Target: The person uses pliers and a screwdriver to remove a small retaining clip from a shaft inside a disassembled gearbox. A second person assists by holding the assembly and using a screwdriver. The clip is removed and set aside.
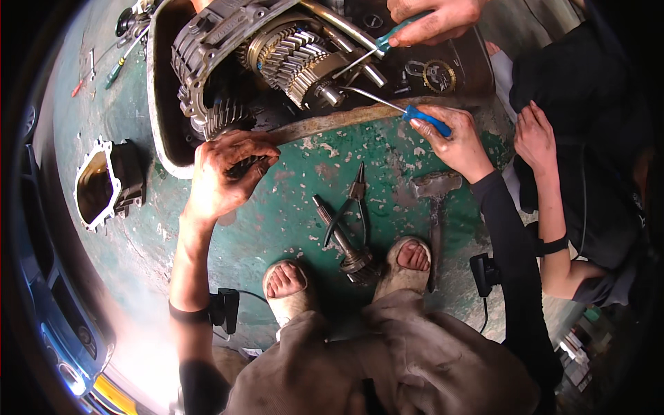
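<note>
Nearest, brown trousers (pixel 297 366) above sandalled feet (pixel 285 280) on a green floor (pixel 294 183). Left to right: on the floor, an open-ended housing (pixel 116 181); at the near rim of a brown tray (pixel 325 125), left grip (pixel 223 173) curled around a dark ribbed part (pixel 243 166); inside the tray, a gear stack (pixel 297 63), a co-worker's hand (pixel 437 19) holding a green-handled screwdriver (pixel 407 29) to its end; then right grip (pixel 456 135) clasping a blue-handled tool (pixel 427 120), bent tip near the shaft end (pixel 330 95).
</note>
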Motion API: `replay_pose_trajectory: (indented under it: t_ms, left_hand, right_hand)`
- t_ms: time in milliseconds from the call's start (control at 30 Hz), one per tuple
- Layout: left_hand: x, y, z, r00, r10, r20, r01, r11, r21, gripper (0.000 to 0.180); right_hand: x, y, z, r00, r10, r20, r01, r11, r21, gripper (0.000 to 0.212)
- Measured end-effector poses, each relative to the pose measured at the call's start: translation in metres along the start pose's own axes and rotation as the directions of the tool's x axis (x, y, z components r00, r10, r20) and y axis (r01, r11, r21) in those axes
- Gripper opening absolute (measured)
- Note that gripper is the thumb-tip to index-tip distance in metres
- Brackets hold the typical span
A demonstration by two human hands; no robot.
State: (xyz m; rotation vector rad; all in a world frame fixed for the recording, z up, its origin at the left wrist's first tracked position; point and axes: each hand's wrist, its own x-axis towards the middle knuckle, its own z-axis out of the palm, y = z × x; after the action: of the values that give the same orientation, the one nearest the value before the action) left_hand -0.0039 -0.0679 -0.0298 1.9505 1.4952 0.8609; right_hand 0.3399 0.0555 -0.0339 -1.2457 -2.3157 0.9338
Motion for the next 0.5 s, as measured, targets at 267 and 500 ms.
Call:
replay_pose_trajectory:
  t_ms: [267, 500]
  left_hand:
    - [-0.001, -0.001, 0.002, 1.000, -0.024, -0.005, 0.024, 0.999, -0.034, 0.018]
    - [-0.001, -0.003, 0.001, 1.000, -0.015, 0.004, 0.015, 1.000, -0.014, 0.018]
  right_hand:
    - [0.024, 0.014, -0.018, 0.996, -0.074, 0.055, 0.071, 0.996, 0.054, 0.026]
    - [0.027, 0.014, -0.014, 0.982, -0.191, 0.006, 0.191, 0.977, -0.096, 0.031]
